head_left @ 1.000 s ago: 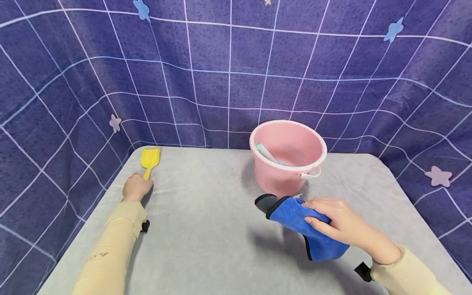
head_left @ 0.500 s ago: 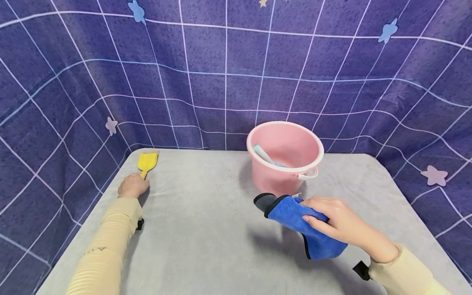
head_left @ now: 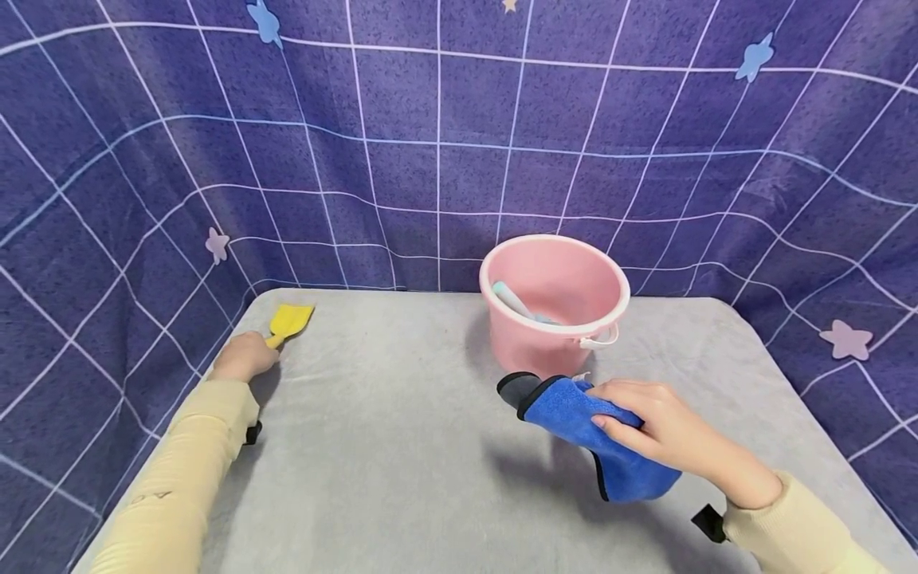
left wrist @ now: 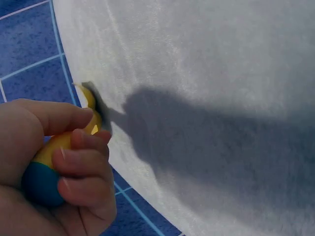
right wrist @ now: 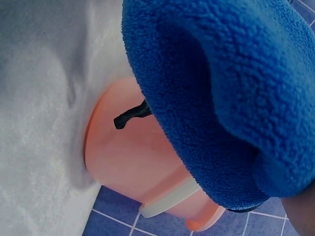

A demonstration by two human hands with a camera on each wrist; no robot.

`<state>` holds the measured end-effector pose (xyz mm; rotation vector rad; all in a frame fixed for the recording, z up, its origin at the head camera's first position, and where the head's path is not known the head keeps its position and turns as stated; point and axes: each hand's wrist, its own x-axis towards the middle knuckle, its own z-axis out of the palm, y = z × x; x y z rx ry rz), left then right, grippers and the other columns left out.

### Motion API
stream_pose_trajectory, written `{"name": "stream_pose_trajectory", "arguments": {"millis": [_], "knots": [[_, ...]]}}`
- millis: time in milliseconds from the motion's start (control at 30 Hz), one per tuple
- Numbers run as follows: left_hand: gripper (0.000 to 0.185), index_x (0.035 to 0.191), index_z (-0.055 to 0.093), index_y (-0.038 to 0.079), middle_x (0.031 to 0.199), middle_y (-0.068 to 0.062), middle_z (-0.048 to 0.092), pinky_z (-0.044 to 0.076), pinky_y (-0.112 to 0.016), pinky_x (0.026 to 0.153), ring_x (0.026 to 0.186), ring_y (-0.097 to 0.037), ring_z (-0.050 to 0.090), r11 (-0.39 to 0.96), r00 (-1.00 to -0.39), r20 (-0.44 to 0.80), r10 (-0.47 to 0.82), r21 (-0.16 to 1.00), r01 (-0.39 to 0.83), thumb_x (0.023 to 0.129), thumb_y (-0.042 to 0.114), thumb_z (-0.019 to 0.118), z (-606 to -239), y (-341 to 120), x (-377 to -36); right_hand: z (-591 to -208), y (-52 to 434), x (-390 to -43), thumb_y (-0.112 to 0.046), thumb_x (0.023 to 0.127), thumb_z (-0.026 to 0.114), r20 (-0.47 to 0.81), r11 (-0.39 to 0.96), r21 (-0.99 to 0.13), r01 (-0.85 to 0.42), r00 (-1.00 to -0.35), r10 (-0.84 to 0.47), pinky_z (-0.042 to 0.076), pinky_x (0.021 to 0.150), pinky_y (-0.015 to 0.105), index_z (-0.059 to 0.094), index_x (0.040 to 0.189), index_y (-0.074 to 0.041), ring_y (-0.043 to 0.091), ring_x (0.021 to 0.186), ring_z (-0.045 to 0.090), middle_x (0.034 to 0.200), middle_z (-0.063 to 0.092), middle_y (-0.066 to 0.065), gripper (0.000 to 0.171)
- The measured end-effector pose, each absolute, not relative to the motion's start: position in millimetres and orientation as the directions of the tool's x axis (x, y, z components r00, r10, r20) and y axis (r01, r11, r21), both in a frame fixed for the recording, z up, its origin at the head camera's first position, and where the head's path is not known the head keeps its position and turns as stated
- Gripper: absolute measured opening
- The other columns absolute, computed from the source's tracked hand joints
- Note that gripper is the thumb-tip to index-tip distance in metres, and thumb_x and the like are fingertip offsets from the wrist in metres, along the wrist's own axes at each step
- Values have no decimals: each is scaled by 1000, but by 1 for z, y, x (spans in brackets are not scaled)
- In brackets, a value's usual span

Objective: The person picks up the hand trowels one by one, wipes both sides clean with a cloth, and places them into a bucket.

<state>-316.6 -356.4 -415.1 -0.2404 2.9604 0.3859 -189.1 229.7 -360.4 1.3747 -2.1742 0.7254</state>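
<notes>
My left hand grips the handle of a small yellow toy shovel at the table's far left; its blade points away, lifted a little off the grey cloth. In the left wrist view my fingers curl round the yellow and teal handle. My right hand holds a folded blue fleece cloth with a black edge above the table, just in front of the pink bucket. The right wrist view is filled by the blue cloth, with the bucket behind it.
A light teal tool leans inside the bucket. The grey-covered table is ringed by a purple grid-patterned backdrop with small star shapes. The table's left edge runs close by my left hand.
My left hand has drawn back toward the left edge with the shovel, whose blade has tilted and lifted. My right hand with the blue cloth has barely moved.
</notes>
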Motion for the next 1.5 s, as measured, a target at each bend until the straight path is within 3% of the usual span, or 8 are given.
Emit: {"name": "stream_pose_trajectory", "arguments": {"millis": [133, 233, 333, 467, 633, 1067, 1300, 1500], "knots": [[37, 90, 55, -11, 76, -19, 52, 42, -37, 57, 66, -30, 50, 961, -980, -170, -106, 235, -145, 87, 26, 50, -412, -357, -312, -360, 231, -189, -17, 89, 64, 639, 355, -175, -918, -380, -669, 46, 81, 20, 65, 106, -12, 9, 84, 64, 96, 67, -4, 18], [39, 93, 53, -10, 78, -19, 51, 41, -39, 57, 68, -30, 50, 958, -976, -188, -112, 239, -156, 87, 28, 51, -409, -356, -308, -358, 232, -188, -12, 84, 68, 614, 397, -197, -896, -429, -663, 46, 82, 19, 65, 105, -12, 10, 86, 64, 96, 68, -3, 21], [44, 99, 53, -12, 88, -28, 53, 43, -45, 59, 72, -34, 52, 961, -976, -187, -112, 231, -155, 87, 30, 51, -406, -356, -302, -356, 234, -185, -7, 79, 70, 579, 462, -216, -860, -494, -649, 45, 84, 18, 66, 105, -12, 11, 89, 65, 98, 68, -3, 28], [43, 90, 55, -7, 86, -28, 55, 43, -46, 57, 71, -34, 52, 971, -984, -158, -83, 208, -115, 88, 35, 49, -405, -359, -293, -352, 235, -184, -5, 76, 71, 555, 513, -229, -827, -544, -629, 45, 86, 17, 66, 105, -13, 13, 91, 66, 99, 69, -2, 31], [40, 81, 55, 0, 72, -16, 51, 39, -42, 53, 64, -29, 48, 972, -988, -143, -66, 216, -96, 89, 39, 50, -400, -361, -282, -350, 236, -184, -8, 79, 70, 584, 526, -205, -826, -534, -611, 45, 85, 16, 66, 105, -13, 13, 90, 66, 98, 69, -2, 27], [45, 81, 63, 3, 73, -17, 60, 38, -43, 46, 62, -31, 55, 978, -998, -34, -45, 203, -51, 84, 47, 61, -386, -342, -261, -335, 239, -179, -7, 77, 71, 613, 609, -182, -772, -574, -544, 47, 78, 17, 66, 101, -16, 9, 81, 66, 93, 69, -6, 26], [41, 89, 67, 1, 78, -20, 63, 39, -46, 48, 63, -35, 57, 980, -999, 36, -4, 199, 3, 82, 41, 64, -371, -325, -248, -327, 239, -176, -5, 77, 71, 636, 638, -195, -745, -592, -496, 45, 72, 16, 65, 100, -20, 2, 73, 59, 88, 66, -11, 27], [30, 84, 69, 7, 67, -10, 58, 36, -43, 44, 56, -28, 52, 979, -995, 99, 33, 199, 52, 81, 36, 65, -355, -308, -233, -321, 239, -172, -3, 75, 72, 654, 685, -205, -699, -619, -435, 45, 70, 15, 66, 100, -15, 4, 70, 59, 86, 67, -6, 28]]}}
